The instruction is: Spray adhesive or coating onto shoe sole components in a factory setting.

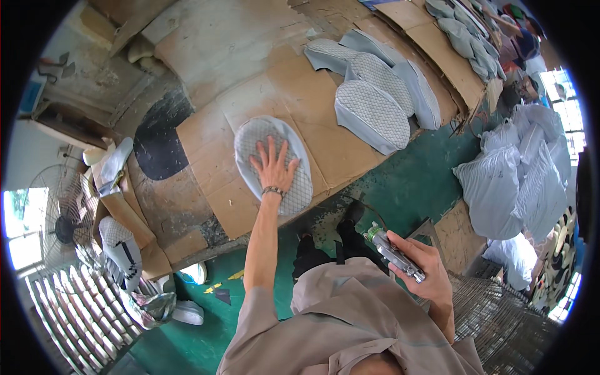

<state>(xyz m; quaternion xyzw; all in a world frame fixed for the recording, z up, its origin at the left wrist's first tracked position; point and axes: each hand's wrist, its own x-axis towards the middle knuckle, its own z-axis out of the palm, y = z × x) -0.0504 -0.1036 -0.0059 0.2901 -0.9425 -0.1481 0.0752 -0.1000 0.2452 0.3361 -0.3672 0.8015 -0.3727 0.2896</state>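
My left hand [274, 169] lies flat with spread fingers on an oval grey seat cushion [249, 134]. The cushion has a diamond-quilted cover with a smooth pale border and rests on a cardboard sheet [212, 147] on the worktable. My right hand [430, 270] is held out to the right of my body, off the table. Its fingers are wrapped round a grey metal staple gun [394, 253] with a green end; a thin hose shows near that end. Farther right on the table lie several similar quilted cushions [373, 114], some overlapping.
Big pale plastic sacks [500, 187] stand on the green floor [415, 165] at the right. A fan [64, 229] and a slatted rack [81, 306] are at the left. A black oval piece [161, 137] lies on the table. Another person [519, 40] is at far right.
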